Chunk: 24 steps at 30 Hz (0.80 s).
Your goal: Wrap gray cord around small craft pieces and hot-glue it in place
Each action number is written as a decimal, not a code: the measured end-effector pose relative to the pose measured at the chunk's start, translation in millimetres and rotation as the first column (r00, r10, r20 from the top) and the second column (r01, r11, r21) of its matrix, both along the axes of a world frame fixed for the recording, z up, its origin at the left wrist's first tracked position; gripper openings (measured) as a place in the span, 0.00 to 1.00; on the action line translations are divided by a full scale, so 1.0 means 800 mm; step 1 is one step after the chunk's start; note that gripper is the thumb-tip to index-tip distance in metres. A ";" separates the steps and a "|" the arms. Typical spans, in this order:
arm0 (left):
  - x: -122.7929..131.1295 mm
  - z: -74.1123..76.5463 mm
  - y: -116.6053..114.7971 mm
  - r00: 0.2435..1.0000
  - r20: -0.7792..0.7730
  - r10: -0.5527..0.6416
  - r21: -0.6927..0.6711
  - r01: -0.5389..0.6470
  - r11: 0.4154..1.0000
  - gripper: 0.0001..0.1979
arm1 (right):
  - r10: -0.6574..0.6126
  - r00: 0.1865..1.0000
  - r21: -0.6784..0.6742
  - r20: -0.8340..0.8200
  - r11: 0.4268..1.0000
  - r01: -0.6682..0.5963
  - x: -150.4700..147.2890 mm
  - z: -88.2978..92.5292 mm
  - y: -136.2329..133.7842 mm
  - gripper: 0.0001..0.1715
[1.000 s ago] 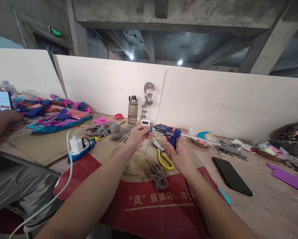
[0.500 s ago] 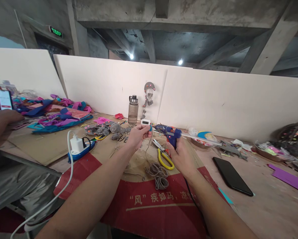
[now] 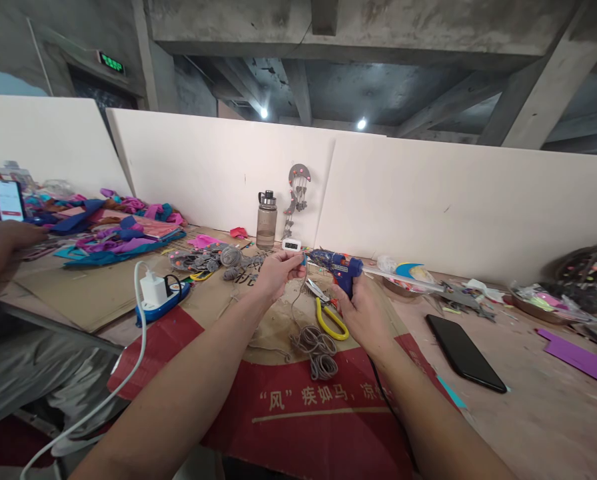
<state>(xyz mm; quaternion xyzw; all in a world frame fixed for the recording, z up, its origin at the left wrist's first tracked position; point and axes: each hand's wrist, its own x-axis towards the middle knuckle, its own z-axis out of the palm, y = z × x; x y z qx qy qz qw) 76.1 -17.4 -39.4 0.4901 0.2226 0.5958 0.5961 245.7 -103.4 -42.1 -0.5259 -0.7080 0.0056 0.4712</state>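
My left hand (image 3: 279,272) pinches a small blue piece (image 3: 304,259), from which a grey cord (image 3: 294,303) hangs down. My right hand (image 3: 361,303) is wrapped round the handle of a blue glue gun (image 3: 346,268). The gun's nozzle points left, right beside the blue piece; whether they touch I cannot tell. Below lie scissors (image 3: 332,321) with yellow handles and a loose coil of grey cord (image 3: 323,363), both on a red and brown cardboard sheet (image 3: 298,427).
Behind stand a water bottle (image 3: 266,223) and a small digital clock (image 3: 291,245). A black phone (image 3: 464,353) lies at right. At left are a power strip with a white charger (image 3: 154,291), a felt pile (image 3: 118,240) and another person's hand (image 3: 16,235).
My left fingers have turned slightly, and the blue piece has shifted a little beside the nozzle. The glue gun has barely moved.
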 end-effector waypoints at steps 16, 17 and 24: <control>-0.004 0.002 0.005 0.997 0.049 0.054 -0.041 -0.052 0.998 0.13 | -0.018 0.999 -0.006 0.030 1.000 0.018 -0.001 0.005 -0.004 0.14; -0.004 0.002 0.005 0.997 0.050 0.054 -0.044 -0.052 0.998 0.13 | -0.019 0.999 -0.003 0.033 1.000 0.019 -0.001 0.005 -0.004 0.14; -0.002 0.001 0.002 1.000 0.014 0.009 -0.028 -0.009 1.000 0.14 | 0.008 1.000 0.008 -0.012 1.000 -0.008 -0.002 0.006 -0.004 0.20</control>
